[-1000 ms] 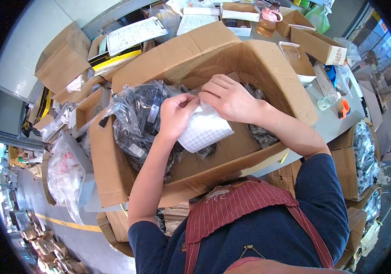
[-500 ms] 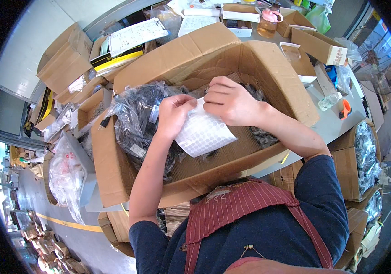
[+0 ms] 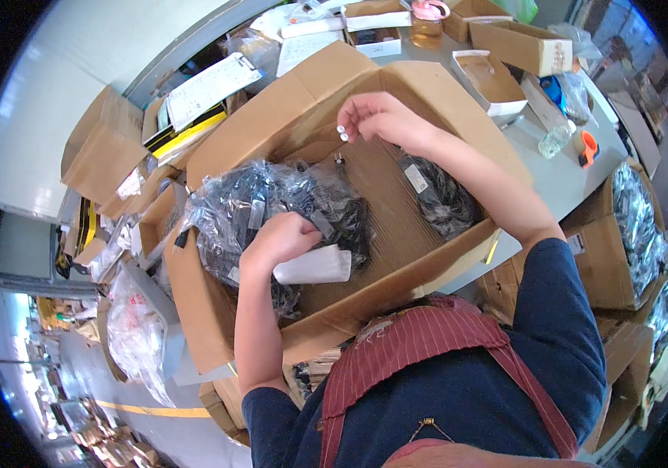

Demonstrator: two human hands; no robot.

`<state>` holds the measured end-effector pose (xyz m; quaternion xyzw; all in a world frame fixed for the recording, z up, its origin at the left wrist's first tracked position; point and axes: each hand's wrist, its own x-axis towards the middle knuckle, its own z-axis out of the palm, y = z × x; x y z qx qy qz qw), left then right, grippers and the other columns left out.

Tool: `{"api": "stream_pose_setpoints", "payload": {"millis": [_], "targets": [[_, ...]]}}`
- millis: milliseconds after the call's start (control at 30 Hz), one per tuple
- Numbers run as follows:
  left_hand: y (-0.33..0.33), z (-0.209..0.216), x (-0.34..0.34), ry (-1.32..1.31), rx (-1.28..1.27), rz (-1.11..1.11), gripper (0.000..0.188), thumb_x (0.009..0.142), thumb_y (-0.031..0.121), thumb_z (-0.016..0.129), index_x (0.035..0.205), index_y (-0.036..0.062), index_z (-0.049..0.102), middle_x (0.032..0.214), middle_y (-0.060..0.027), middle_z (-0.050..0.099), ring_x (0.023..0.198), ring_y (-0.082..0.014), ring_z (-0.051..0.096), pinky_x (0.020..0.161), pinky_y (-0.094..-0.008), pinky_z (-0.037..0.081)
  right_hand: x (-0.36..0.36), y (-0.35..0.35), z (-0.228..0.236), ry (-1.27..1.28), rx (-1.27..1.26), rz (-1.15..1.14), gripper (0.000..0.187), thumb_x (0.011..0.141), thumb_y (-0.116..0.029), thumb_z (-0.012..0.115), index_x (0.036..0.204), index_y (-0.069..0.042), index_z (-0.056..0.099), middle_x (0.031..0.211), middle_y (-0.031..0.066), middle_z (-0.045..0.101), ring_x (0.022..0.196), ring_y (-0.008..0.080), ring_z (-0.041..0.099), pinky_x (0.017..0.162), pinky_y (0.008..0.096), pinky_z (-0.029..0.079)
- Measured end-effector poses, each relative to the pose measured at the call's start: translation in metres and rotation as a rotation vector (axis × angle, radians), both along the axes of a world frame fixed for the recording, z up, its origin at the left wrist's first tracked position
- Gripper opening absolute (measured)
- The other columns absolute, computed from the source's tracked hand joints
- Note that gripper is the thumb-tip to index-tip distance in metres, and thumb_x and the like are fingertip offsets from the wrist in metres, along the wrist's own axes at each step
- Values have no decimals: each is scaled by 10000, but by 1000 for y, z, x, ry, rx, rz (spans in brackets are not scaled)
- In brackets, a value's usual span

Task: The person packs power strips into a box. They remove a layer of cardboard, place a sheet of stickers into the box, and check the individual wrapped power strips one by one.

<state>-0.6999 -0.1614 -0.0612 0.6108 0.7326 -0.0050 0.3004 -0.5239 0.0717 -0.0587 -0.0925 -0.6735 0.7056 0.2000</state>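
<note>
A large open cardboard box (image 3: 396,86) lies in front of me. My left hand (image 3: 283,238) is closed on a folded white sheet of paper (image 3: 314,265), low over a heap of clear bags with black parts (image 3: 248,207) in the box's left half. My right hand (image 3: 373,117) is raised over the box's far side, its fingertips pinched on something small that I cannot make out. A smaller bag of black parts (image 3: 439,195) lies on the box floor under my right forearm.
Several cardboard boxes (image 3: 517,43) and papers crowd the grey table beyond. A clear bottle (image 3: 556,140) and an orange tool (image 3: 587,148) stand at the right. More boxes with bagged parts (image 3: 634,226) sit to my right; a white plastic bag (image 3: 135,331) hangs at the left.
Both hands were together on the white sheet. Now my right hand has lifted away toward the far side, and my left hand has drawn the folded sheet down toward me.
</note>
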Motion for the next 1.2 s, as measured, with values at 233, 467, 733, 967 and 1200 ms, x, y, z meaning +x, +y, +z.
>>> {"api": "stream_pose_setpoints", "payload": {"millis": [233,467,733,967,1200], "targets": [[51,-45,25,-358,351,182,344,897,296,642,1071,6,704,960,-140,728,907,-224,689,818,-337,518,0,44,-5,72,59,-277,263,769,17,527,1014,14,623,907,58,649,836,144,603,769,271,480],[172,-107,80,-595,5,455,466,948,436,606,1206,48,623,1000,-66,689,875,-224,656,725,-372,524,-14,51,-28,140,208,-443,188,757,-68,634,927,-4,683,843,93,705,783,188,670,727,316,540],[195,-176,82,-1092,-117,495,419,910,224,660,1303,113,568,1080,-30,678,847,-195,642,699,-416,532,-18,44,-13,111,190,-475,212,772,-16,593,974,4,654,888,93,688,856,184,662,762,311,534],[149,-162,5,-945,-24,265,237,877,119,559,1024,55,732,933,-56,718,906,-189,663,834,-323,490,-10,50,2,192,91,-392,216,776,42,578,985,27,631,919,88,674,880,155,632,774,278,521],[197,-159,41,-393,47,352,568,885,489,534,969,-35,736,975,-196,732,956,-297,679,860,-349,485,-3,57,-2,144,88,-441,225,784,28,578,1002,24,633,912,84,670,879,151,630,796,277,520]]}}
